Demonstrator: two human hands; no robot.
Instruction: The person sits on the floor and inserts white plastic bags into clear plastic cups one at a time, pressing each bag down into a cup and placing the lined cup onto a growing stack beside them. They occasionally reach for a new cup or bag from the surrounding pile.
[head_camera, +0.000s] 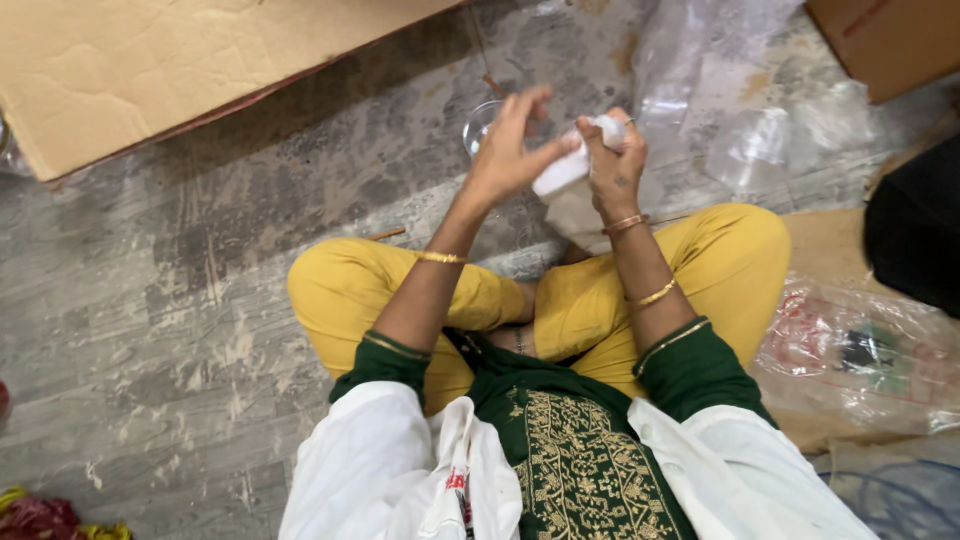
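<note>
Grey, worn concrete floor (200, 330); person seated cross-legged on it. Both hands raised in front of the knees. Right hand (612, 165) closed around a white cloth (562, 175), which hangs down between the wrists. Left hand (510, 150) half open, fingertips on the cloth's upper end, index finger lifted. Clear glass (480, 122) sits behind the left hand, mostly hidden; only part of the rim shows. What the cloth wraps, if anything, cannot be made out. Cardboard sheet (150, 60) upper left, cut by the frame. Crumpled clear plastic (740, 110) upper right; printed plastic bag (860, 355) by the right knee.
</note>
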